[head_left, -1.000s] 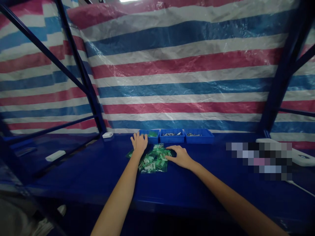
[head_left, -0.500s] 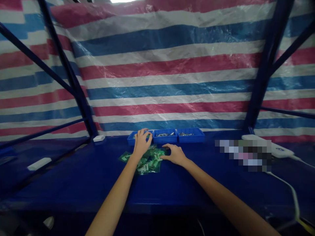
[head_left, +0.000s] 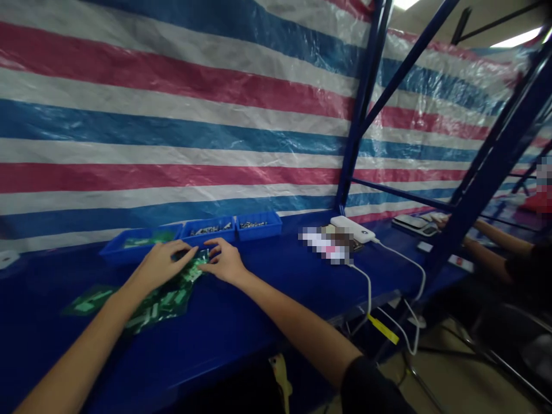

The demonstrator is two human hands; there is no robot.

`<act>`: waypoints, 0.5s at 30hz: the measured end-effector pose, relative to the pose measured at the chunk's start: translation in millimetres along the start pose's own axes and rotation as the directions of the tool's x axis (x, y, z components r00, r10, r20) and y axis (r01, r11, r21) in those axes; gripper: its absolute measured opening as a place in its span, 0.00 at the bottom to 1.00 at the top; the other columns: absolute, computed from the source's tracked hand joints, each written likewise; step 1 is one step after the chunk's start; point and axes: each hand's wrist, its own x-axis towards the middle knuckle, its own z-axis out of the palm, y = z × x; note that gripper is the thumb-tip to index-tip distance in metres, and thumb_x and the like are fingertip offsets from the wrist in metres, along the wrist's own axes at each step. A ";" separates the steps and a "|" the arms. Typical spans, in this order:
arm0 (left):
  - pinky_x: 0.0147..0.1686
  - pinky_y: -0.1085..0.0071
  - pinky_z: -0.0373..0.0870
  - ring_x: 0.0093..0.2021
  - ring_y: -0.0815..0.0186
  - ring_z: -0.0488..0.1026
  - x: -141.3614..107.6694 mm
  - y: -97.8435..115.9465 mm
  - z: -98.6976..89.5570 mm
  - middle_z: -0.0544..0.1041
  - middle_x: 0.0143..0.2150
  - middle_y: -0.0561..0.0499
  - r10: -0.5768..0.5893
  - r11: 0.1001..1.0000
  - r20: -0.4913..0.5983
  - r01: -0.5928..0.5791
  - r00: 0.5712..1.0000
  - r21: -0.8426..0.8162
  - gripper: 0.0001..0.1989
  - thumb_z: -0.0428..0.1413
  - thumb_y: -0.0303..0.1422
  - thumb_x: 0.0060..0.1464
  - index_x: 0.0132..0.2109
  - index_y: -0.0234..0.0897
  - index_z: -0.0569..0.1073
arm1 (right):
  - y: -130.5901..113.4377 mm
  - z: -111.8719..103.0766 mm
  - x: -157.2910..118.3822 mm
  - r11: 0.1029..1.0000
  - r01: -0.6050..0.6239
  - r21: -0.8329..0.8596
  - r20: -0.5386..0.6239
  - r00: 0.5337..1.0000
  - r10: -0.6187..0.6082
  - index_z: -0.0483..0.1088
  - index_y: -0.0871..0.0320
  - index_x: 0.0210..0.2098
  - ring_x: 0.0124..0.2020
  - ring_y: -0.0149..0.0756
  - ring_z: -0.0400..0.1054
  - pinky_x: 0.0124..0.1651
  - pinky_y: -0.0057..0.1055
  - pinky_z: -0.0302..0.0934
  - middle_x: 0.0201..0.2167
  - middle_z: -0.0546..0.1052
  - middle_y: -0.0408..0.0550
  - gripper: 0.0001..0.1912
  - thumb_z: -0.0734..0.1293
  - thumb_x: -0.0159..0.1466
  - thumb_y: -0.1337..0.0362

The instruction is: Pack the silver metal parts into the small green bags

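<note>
Your left hand (head_left: 161, 265) arches over the green bags (head_left: 172, 298), which lie on the left part of the bench (head_left: 282, 259); its fingers are curved and parted from the thumb. Your right hand (head_left: 226, 263) is at the far right end of these, fingers spread from the thumb. Beyond stand three blue trays (head_left: 261, 231) in a row, the middle one holding small metallic pieces (head_left: 211, 229).

Green see-through packets (head_left: 168, 303), glossy, pale pieces inside; loose overlapping heap on blue tabletop (head_left: 219, 339).
</note>
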 end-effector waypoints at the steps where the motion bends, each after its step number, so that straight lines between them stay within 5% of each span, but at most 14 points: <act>1: 0.34 0.72 0.63 0.31 0.64 0.71 0.4 -1.0 2.5 0.78 0.31 0.51 -0.029 1.000 0.025 0.029 0.999 -0.003 0.19 0.46 0.46 0.52 0.30 0.39 0.75 | -0.4 0.2 0.7 1.000 -0.008 0.008 -0.004 1.000 0.008 0.66 0.52 0.46 0.25 0.26 0.67 0.30 0.25 0.64 0.30 0.72 0.39 0.28 0.73 0.46 0.64; 7: 0.29 0.74 0.62 0.28 0.65 0.70 1.5 -3.7 12.8 0.77 0.30 0.54 -0.162 0.986 0.042 0.163 0.986 -0.031 0.21 0.46 0.50 0.48 0.31 0.40 0.74 | -2.9 0.2 3.0 0.996 -0.061 -0.062 0.011 0.998 0.062 0.68 0.50 0.46 0.27 0.28 0.69 0.34 0.28 0.66 0.31 0.74 0.39 0.23 0.71 0.50 0.62; 15: 0.29 0.76 0.62 0.26 0.68 0.67 -1.2 -7.5 17.4 0.73 0.28 0.56 -0.265 0.962 -0.042 0.261 0.963 -0.075 0.21 0.49 0.53 0.44 0.32 0.39 0.69 | -16.1 -5.8 -5.5 0.960 0.029 -0.278 -0.004 1.000 -0.031 0.71 0.53 0.44 0.39 0.33 0.68 0.44 0.33 0.64 0.43 0.71 0.47 0.15 0.66 0.57 0.59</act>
